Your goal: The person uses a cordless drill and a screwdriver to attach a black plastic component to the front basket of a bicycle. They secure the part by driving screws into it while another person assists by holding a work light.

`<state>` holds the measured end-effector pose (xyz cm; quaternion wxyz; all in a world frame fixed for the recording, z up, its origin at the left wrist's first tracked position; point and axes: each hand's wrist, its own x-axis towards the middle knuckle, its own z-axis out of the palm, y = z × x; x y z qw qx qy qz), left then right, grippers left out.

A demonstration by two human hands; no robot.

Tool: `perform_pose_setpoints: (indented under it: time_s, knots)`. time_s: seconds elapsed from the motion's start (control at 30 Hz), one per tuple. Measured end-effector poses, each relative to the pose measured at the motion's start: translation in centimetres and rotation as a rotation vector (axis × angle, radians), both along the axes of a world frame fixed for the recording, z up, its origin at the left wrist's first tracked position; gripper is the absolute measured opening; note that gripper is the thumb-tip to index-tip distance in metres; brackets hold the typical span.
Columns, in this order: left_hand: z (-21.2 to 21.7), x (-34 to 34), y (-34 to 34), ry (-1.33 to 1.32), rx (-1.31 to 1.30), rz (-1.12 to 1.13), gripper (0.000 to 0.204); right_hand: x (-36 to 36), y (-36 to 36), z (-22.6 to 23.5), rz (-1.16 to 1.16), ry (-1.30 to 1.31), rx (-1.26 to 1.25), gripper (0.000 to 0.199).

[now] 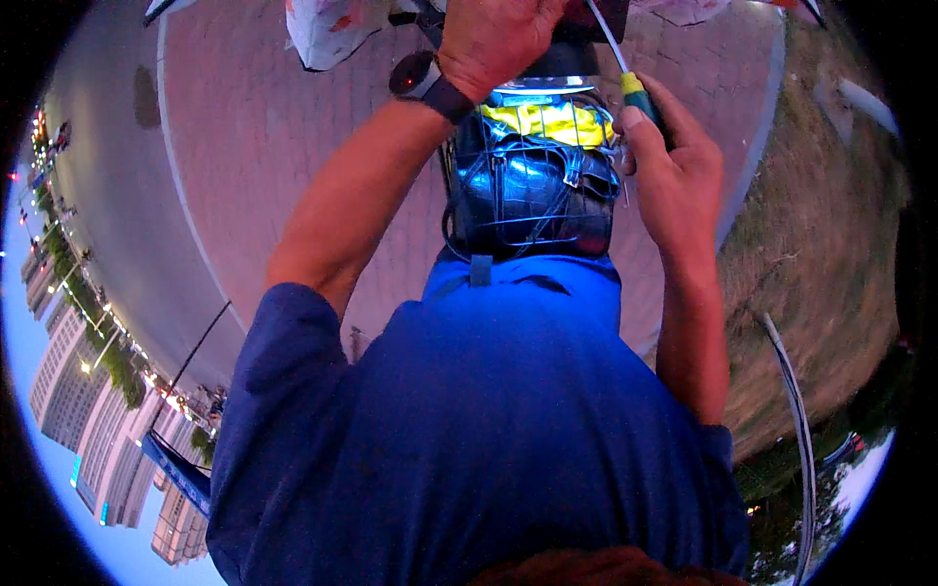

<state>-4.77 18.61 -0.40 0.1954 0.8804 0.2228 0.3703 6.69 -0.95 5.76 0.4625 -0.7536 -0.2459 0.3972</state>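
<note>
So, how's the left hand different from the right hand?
The left hand has a watch at its wrist; the right hand has a bare wrist. The right hand grips a screwdriver-like tool; I can't tell whether the left holds anything. The top edge cuts off the left, not the right. Both are gloveless.

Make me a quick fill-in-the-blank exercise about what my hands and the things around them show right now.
1. The right hand grips a long-shafted tool with a yellow and ____ handle.
2. Strapped on the wrist of the left hand is a dark ____.
3. The wire basket holds crumpled, bright ____ material.
4. The short-sleeved shirt is ____.

Missing words: green; watch; yellow; blue.
</note>
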Motion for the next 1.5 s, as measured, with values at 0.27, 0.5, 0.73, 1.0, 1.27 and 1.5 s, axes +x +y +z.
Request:
perform_pose_setpoints:
  time_s: [0.27, 0.5, 0.73, 1.0, 1.27, 1.5]
  knots:
    - [-1.9, 0.9, 1.0, -0.201, -0.001, -0.034, 0.016, -1.6, 0.5, 0.5, -0.103, 0.098, 0.005, 0.040]
    - [-1.5, 1.0, 1.4, -0.206, -0.033, -0.054, 0.017, -1.5, -0.1, 0.1, -0.060, -0.033, -0.042, 0.039]
    - [-1.8, 1.0, 1.5, -0.177, 0.004, -0.028, 0.017, -1.4, 0.4, 0.4, -0.011, -0.100, -0.015, 0.040]
    - [-1.8, 0.9, 1.4, -0.161, 0.029, -0.003, 0.015, -1.9, 0.9, 0.9, -0.030, -0.225, -0.020, 0.035]
    - [-1.6, 0.9, 1.6, -0.176, 0.029, -0.023, 0.014, -2.6, 1.6, 2.1, 0.237, -0.930, -0.039, 0.041]
    - [-1.8, 0.8, 1.6, -0.177, 0.033, -0.014, 0.016, -3.2, 2.2, 3.2, 0.276, -1.057, -0.121, 0.039]
